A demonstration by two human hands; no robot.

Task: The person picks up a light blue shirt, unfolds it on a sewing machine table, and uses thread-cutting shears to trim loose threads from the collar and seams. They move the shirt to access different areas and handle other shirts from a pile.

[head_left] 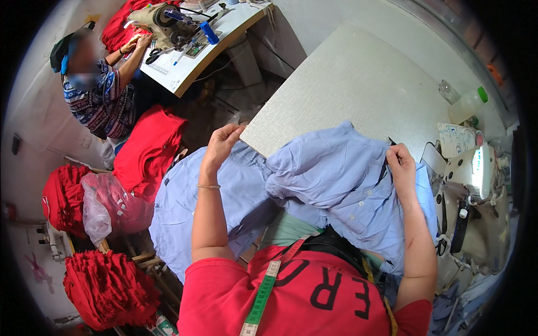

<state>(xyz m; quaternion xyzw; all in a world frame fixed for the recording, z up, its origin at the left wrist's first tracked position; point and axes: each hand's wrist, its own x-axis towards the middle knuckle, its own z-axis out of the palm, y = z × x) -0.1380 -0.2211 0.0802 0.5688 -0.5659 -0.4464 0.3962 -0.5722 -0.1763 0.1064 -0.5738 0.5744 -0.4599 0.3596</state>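
A light-blue buttoned shirt (342, 168) lies in folds over the near edge of the pale table (358, 84) and hangs down toward my lap. My right hand (401, 165) pinches the shirt's right side, beside a narrow dark strip. My left hand (223, 147) is raised at the table's left corner, its fingertips pressed together; whatever they hold is too small to make out. Below that hand, more light-blue cloth (196, 207) hangs down on the left. A measuring tape (261, 299) is draped round my neck over a red top.
A white sewing machine (475, 173) stands at right, near a green-capped bottle (469, 105). At upper left a co-worker (101, 95) handles red cloth at another sewing machine (157, 25). Bundled red garments (109, 288) and a plastic bag (96, 204) fill the left side.
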